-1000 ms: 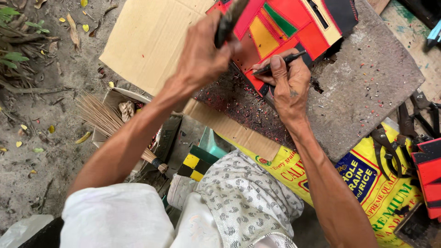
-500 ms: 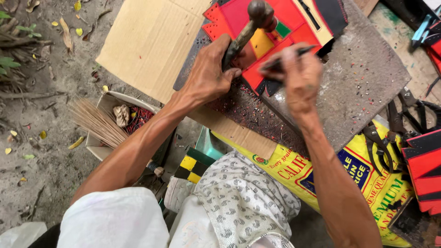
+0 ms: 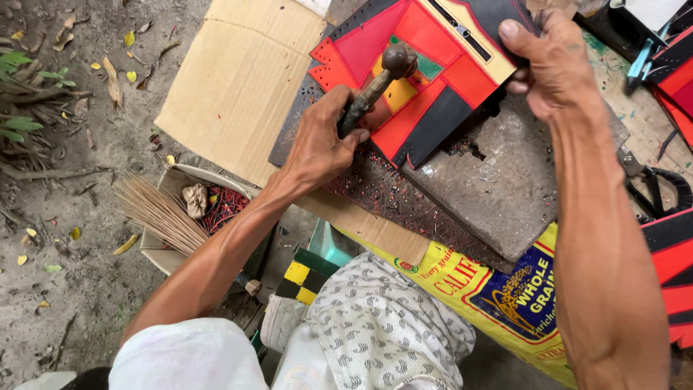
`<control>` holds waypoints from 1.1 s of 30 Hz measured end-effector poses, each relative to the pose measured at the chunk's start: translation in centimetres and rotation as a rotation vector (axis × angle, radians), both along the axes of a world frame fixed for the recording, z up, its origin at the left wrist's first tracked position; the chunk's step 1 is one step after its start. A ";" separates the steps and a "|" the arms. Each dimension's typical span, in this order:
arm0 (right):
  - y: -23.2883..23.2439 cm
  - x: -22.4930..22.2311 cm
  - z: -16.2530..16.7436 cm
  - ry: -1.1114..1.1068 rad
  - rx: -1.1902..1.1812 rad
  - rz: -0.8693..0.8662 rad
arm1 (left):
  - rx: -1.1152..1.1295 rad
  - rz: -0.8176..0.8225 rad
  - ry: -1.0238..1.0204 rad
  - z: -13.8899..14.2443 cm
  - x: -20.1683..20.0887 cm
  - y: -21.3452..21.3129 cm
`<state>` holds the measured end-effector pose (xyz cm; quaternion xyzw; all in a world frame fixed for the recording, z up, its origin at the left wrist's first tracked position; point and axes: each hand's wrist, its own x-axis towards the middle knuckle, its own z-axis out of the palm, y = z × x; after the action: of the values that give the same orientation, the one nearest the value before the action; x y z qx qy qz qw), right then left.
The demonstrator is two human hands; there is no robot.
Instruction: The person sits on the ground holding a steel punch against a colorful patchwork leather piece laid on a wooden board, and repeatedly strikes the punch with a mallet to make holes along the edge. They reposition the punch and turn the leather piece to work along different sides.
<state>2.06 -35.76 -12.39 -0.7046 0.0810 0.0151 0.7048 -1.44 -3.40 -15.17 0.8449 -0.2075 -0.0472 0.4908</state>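
**Hammer over patchwork leather piece on stone slab**

Patchwork leather piece, red, black, yellow and green with a zipper, lies on the grey stone slab, overhanging the slab's far edge. Left hand is clenched round the handle of a small hammer; its head is over the piece's middle, whether touching I cannot tell. Right hand pinches the piece's right edge, thumb on top. Flat cardboard lies left of the slab. Printed yellow sack lies under the slab's near edge. Box with thin sticks sits near-left of the slab.

patchwork piece top cut by frame edge; hammer handle hidden in left hand.
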 end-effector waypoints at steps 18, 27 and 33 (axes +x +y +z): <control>0.9 -1.3 -0.3 -0.414 -0.383 0.082 | -0.073 0.031 0.030 -0.1 -0.1 -0.4; -1.5 -1.3 -3.9 -0.597 -0.615 -0.140 | -0.069 0.073 -0.101 -0.5 -0.6 -1.5; 0.6 -5.9 -3.3 -0.221 0.238 -0.248 | -0.075 0.051 -0.131 -0.6 -0.3 -1.6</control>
<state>-3.85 -35.21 -15.69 -0.5983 0.0868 -0.1399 0.7842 -1.74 -5.02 -15.80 0.8322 -0.2190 0.0285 0.5085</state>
